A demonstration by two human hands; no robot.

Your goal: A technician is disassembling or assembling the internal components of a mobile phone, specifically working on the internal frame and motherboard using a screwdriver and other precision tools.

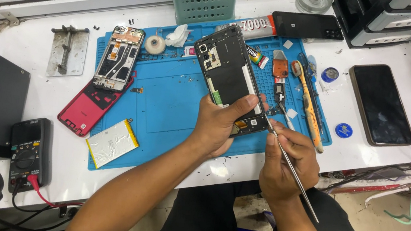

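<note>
Over the blue mat [175, 99]:
Left hand [217, 125]: grip closed around opened phone [229, 72].
Right hand [286, 164]: grip pinches metal tweezers [290, 167].
Risk: tip may slip, scratching the board.

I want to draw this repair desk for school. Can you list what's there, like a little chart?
Left hand: holds an opened black phone, tilted above the mat
Right hand: holds thin metal tweezers, tip at the phone's lower edge
Mat: blue work mat
On mat: phone frame, silver battery, orange-handled tool
Beside mat: red back cover, multimeter, dark phone
</note>
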